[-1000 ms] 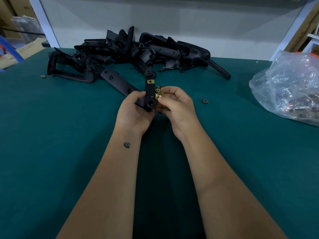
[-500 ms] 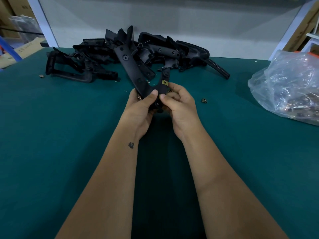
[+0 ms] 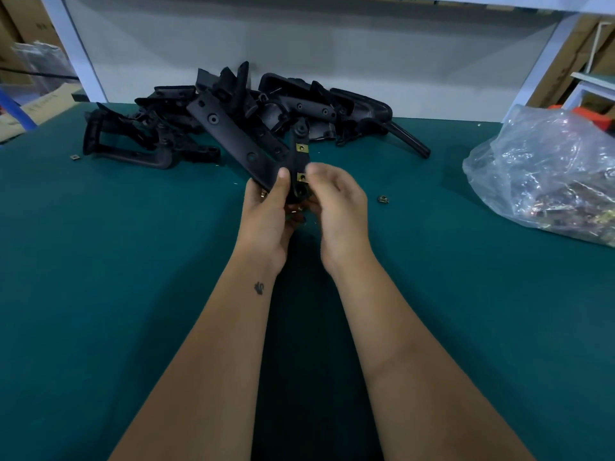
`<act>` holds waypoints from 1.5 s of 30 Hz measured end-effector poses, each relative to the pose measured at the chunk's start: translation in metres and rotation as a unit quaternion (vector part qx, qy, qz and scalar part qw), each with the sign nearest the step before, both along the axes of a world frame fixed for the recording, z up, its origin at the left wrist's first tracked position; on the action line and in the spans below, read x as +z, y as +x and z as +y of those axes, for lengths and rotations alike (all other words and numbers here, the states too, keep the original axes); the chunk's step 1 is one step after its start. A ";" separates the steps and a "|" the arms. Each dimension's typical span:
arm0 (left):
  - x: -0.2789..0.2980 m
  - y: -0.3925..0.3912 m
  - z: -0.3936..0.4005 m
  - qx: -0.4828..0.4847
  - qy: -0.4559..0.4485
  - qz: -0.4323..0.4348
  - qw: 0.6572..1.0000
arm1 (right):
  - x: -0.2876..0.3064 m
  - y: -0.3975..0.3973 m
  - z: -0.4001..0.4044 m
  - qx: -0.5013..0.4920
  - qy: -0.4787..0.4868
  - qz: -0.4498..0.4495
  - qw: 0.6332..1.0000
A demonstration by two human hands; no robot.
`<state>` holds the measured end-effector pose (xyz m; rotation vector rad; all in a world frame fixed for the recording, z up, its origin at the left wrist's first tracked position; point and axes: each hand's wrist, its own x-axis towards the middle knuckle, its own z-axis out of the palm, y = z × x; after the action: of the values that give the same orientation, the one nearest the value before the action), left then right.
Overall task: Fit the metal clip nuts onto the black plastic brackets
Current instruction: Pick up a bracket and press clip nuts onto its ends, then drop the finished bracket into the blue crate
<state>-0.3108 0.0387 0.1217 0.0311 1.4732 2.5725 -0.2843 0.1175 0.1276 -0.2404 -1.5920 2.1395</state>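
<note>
Surface: green tabletop (image 3: pixel 133 277), white panel (image 3: pixel 332 54) behind, cardboard boxes (image 3: pixel 20 28) off to both sides.
Pile: heap of black plastic brackets (image 3: pixel 159 134) at the far side of the tabletop, against the panel.
Held bracket: one black bracket (image 3: pixel 233 134) lifted above the tabletop in front of the pile, V-shaped, long arm running up to the left, short arm going up.
Left hand: left hand (image 3: pixel 266 214) grips the bracket at the joint, thumb across the front, fingers behind; grip grasping the bracket.
Right hand: right hand (image 3: pixel 336 201) just right of the joint, thumb tip at the lower clip nut, fingers curled; whether it actually pinches nut or bracket I cannot tell.
Fitted nuts: upper clip nut (image 3: pixel 301 147) seated on the short arm; lower clip nut (image 3: pixel 302 177) seated below it, near the joint.
Loose nuts: one loose clip nut (image 3: pixel 383 199) on the tabletop right of the hands; another stray nut (image 3: pixel 75 157) far left, by the pile.
Bag: clear plastic bag (image 3: pixel 545 171) at the right edge, metal pieces inside at the bottom.
Other: small tattoo (image 3: pixel 259 288) on the left wrist.
</note>
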 end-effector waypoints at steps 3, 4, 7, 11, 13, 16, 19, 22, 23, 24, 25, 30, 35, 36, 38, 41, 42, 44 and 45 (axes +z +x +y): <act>-0.002 0.004 0.001 0.003 0.010 0.005 1.000 | -0.006 0.003 -0.011 -0.082 0.143 -0.004 0.986; -0.002 0.005 0.002 0.004 0.007 0.006 1.000 | -0.007 0.004 -0.014 -0.106 0.169 -0.006 0.980; -0.002 0.010 0.003 0.006 -0.011 0.005 1.000 | -0.011 0.011 -0.017 -0.143 0.220 -0.014 0.965; -0.001 0.018 0.006 0.000 -0.049 0.016 0.999 | -0.014 0.027 -0.009 -0.178 0.255 -0.010 0.951; 0.000 0.023 0.012 0.017 -0.061 0.024 0.998 | -0.013 0.039 -0.002 -0.208 0.253 -0.003 0.945; 0.003 0.035 0.025 0.050 -0.024 0.006 0.998 | -0.010 0.064 0.012 -0.249 0.215 0.001 0.944; 0.009 0.056 0.046 0.046 0.016 0.021 0.999 | -0.002 0.097 0.042 -0.298 0.125 0.009 0.946; 0.020 0.091 0.081 -0.030 0.021 0.058 0.998 | 0.011 0.148 0.089 -0.363 0.101 0.028 0.926; 0.023 0.106 0.094 -0.071 0.014 0.072 0.995 | 0.015 0.171 0.106 -0.385 0.110 0.027 0.916; 0.027 0.123 0.108 -0.117 0.007 0.087 0.989 | 0.018 0.195 0.123 -0.404 0.118 0.023 0.907; 0.032 0.141 0.121 -0.167 0.003 0.101 0.981 | 0.020 0.222 0.139 -0.423 0.128 0.016 0.897; 0.041 0.245 0.185 -0.377 -0.033 0.152 0.913 | 0.007 0.373 0.198 -0.512 0.170 -0.098 0.837; 0.014 0.346 0.227 -0.547 -0.104 0.195 0.807 | -0.015 0.504 0.218 -0.563 0.172 -0.219 0.778; 0.005 0.359 0.232 -0.567 -0.124 0.194 0.791 | -0.019 0.523 0.220 -0.556 0.170 -0.253 0.773; -0.018 0.377 0.237 -0.589 -0.185 0.203 0.760 | -0.029 0.552 0.222 -0.532 0.182 -0.311 0.766; -0.053 0.384 0.238 -0.610 -0.292 0.226 0.701 | -0.042 0.574 0.222 -0.486 0.220 -0.385 0.753; -0.063 0.385 0.238 -0.619 -0.316 0.225 0.682 | -0.047 0.577 0.223 -0.472 0.230 -0.407 0.748; -0.077 0.385 0.239 -0.636 -0.350 0.230 0.648 | -0.055 0.579 0.224 -0.455 0.246 -0.448 0.729; -0.081 0.386 0.239 -0.640 -0.359 0.241 0.635 | -0.058 0.578 0.225 -0.453 0.255 -0.468 0.715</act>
<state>0.0747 0.2781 0.0406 1.2124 1.5504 0.7576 0.2935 0.3425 0.0692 -1.6991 -1.8340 0.7101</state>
